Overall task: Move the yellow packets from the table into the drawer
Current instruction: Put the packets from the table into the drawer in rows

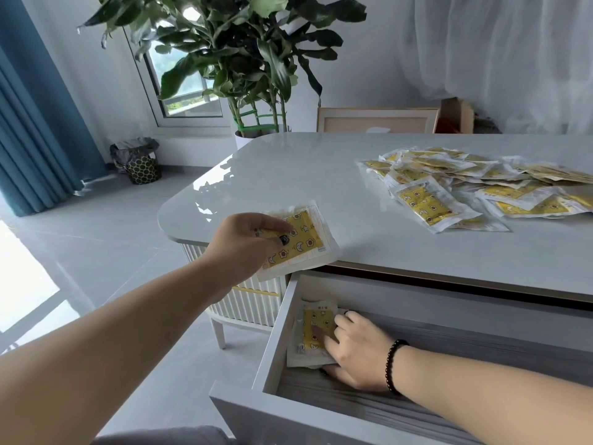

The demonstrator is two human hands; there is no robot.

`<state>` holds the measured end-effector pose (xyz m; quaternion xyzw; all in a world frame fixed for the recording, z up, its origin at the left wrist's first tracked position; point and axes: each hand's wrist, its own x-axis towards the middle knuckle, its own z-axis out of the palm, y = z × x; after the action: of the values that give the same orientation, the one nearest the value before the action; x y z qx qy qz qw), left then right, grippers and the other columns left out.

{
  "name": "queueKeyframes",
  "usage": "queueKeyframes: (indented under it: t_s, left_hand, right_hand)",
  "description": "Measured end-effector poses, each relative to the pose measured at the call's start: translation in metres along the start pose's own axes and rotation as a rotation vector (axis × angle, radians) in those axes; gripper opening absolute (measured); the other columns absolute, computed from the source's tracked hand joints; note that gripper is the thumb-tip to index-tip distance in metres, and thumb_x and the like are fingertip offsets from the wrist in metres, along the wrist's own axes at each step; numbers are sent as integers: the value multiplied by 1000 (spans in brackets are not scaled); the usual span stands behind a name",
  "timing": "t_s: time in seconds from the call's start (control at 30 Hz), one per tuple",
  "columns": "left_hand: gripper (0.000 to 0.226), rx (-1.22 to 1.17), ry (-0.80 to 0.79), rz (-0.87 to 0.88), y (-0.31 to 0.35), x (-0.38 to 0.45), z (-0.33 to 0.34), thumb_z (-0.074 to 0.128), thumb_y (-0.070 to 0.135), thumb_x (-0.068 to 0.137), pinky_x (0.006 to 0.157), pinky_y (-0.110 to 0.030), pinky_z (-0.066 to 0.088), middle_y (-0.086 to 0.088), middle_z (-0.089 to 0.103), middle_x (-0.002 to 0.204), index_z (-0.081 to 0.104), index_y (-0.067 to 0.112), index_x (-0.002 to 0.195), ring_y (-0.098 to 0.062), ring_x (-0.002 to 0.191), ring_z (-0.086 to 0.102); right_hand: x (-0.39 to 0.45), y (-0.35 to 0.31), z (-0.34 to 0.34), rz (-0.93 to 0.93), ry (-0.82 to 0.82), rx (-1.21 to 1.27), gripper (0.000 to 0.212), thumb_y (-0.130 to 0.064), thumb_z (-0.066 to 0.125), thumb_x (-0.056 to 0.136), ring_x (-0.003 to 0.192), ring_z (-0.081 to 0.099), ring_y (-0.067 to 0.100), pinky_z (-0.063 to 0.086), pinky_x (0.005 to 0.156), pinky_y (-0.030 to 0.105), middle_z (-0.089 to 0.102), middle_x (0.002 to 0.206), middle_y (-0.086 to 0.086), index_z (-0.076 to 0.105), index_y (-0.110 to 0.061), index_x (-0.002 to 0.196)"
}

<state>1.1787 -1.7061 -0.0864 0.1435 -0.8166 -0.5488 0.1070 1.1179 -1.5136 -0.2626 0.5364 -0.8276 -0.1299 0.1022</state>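
Table [288, 175]; packet heap [475, 187] atop

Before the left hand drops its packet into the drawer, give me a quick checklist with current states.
1. Left hand grips a yellow packet: ok.
2. Drawer open wide enough: ok.
3. Held packet over the drawer opening: not ok, it hangs at the table edge, beside the drawer's left corner.
4. Drop spot free: not ok, right hand rests on the packets in the drawer.
5. Pile on the table remaining: ok, many left.
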Motion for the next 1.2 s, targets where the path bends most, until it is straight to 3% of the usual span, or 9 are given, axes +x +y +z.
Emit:
queueKeyframes:
  t_s: [0.2, 0.4, 0.67, 0.73, 0.83, 0.9, 0.97, 1.07, 1.2]
  left_hand:
    - [28, 1, -2, 5, 0, 0, 0, 65, 3, 86, 78, -27, 57, 4, 69, 99, 74, 29, 81, -18, 90, 66]
    - [28, 1, -11, 9, -1, 1, 0, 65, 2, 86, 75, -25, 57, 5, 69, 100, 74, 28, 83, -17, 89, 67]
    - [27, 24, -7, 8, -2, 3, 2, 65, 3, 86, 76, -25, 57, 8, 69, 99, 75, 28, 85, -16, 89, 67]
    - [27, 28, -9, 5, -2, 3, 3, 65, 3, 86, 77, -25, 57, 8, 69, 99, 75, 28, 85, -16, 89, 67]
    - [25, 33, -22, -3, -2, 3, 4, 66, 4, 85, 79, -28, 57, 6, 70, 100, 75, 27, 86, -18, 90, 67]
    - [25, 42, -36, -4, -1, 1, 6, 67, 4, 85, 82, -31, 57, 5, 70, 101, 74, 27, 88, -19, 90, 67]
    - [32, 48, -55, 10, -2, 0, 6, 67, 1, 84, 83, -36, 58, 2, 69, 105, 70, 28, 101, -19, 90, 68]
    - [73, 19, -166, 18, -5, 1, 5, 68, -4, 80, 82, -44, 58, -8, 68, 107, 43, 40, 133, -24, 91, 69]
    - [93, 88, -301, -21, -7, -2, 12, 72, 2, 78, 78, -32, 57, -2, 65, 109, 19, 33, 148, -18, 96, 67]
  right_hand:
    - [0, -6, -1, 85, -90, 167, 51, -49, 44, 83, 116, 54, 35, 54, 88, 46, 51, 131, 18, 61, -8, 109]
    - [-4, -10, 13, 94, 54, 197, 65, -56, 74, 61, 78, 64, 18, 54, 45, 27, 65, 91, 3, 48, -17, 107]
    - [9, -13, 17, 69, 136, 89, 50, -50, 80, 49, 78, 65, 21, 52, 40, 26, 64, 87, 6, 72, -17, 87]
    - [8, -11, 9, 90, 85, 97, 52, -56, 71, 60, 86, 65, 23, 55, 47, 30, 65, 95, 7, 70, -16, 93]
    - [4, -2, -11, 118, -117, 231, 77, -65, 24, 77, 125, 42, 29, 48, 92, 44, 44, 137, 12, 46, -15, 131]
    - [-3, 6, -29, 158, -157, 420, 74, -65, 31, 86, 138, 27, 22, 33, 110, 41, 29, 150, 5, 30, -20, 144]
    - [-9, 15, -46, 262, -81, 740, 61, -54, 48, 90, 133, 35, 12, 33, 111, 33, 38, 146, -2, 37, -23, 142]
    - [-26, 29, -74, 545, 45, 1244, 23, -29, 50, 96, 106, 58, 8, 46, 91, 20, 65, 113, -5, 63, -20, 113]
    - [-55, 41, -94, 785, 241, 2140, 28, -17, 41, 97, 85, 65, 29, 51, 73, 39, 68, 98, 18, 64, -2, 100]
